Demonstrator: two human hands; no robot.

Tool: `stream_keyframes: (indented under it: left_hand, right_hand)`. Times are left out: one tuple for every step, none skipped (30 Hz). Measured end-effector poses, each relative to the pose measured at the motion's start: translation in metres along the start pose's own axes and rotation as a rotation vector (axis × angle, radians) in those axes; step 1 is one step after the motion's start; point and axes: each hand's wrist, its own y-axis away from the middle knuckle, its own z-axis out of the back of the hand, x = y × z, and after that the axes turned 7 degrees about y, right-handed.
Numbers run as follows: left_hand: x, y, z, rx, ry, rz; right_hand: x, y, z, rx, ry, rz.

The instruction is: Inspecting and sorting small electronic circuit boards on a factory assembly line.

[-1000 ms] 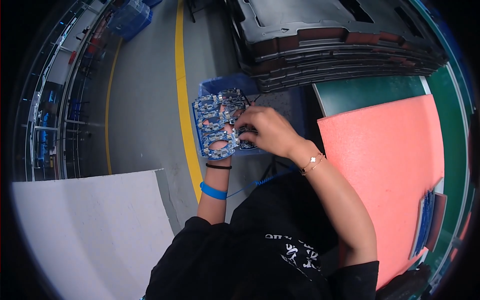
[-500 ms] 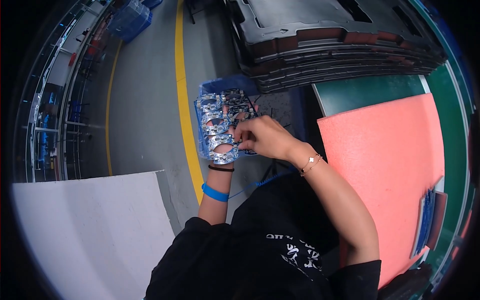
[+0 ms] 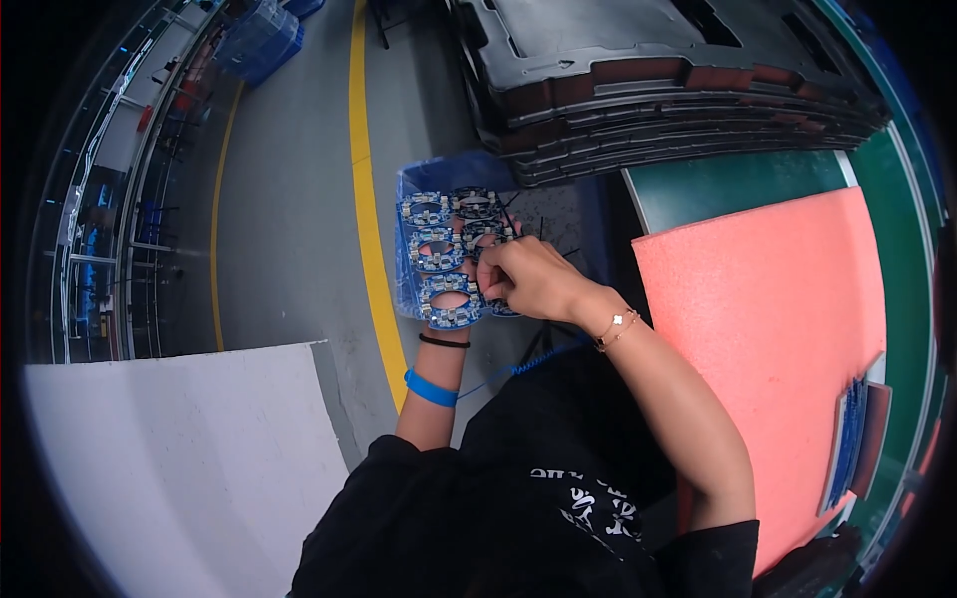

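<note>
A panel of blue circuit boards [image 3: 436, 263] with large oval openings, in two columns, is held up in front of me. My left hand [image 3: 452, 300] is under the panel and grips it; skin shows through the openings and a fingertip shows at its right side. My right hand [image 3: 536, 281] is over the panel's right column, thumb and fingers pinched together against the boards. What lies between those fingertips is hidden. A blue wristband [image 3: 432, 387] with a coiled blue cord [image 3: 531, 365] is on my left wrist.
Beneath the panel stands a blue plastic bin [image 3: 444, 169]. Black trays [image 3: 678, 110] are stacked at the far right. A pink foam sheet [image 3: 763, 339] covers part of a green bench [image 3: 738, 184], with upright boards [image 3: 850, 444] on it. A white surface [image 3: 189, 439] is at left.
The panel has shifted slightly right and nearer and tilted, so its glare is gone. My right hand has moved a little with it, its fingers closer together.
</note>
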Motion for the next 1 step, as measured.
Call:
stream_keyframes:
  left_hand:
    - [-0.0001, -0.0001, -0.0004, 0.000, 0.000, 0.000]
  right_hand:
    - [0.0002, -0.0008, 0.0017, 0.014, -0.014, 0.011]
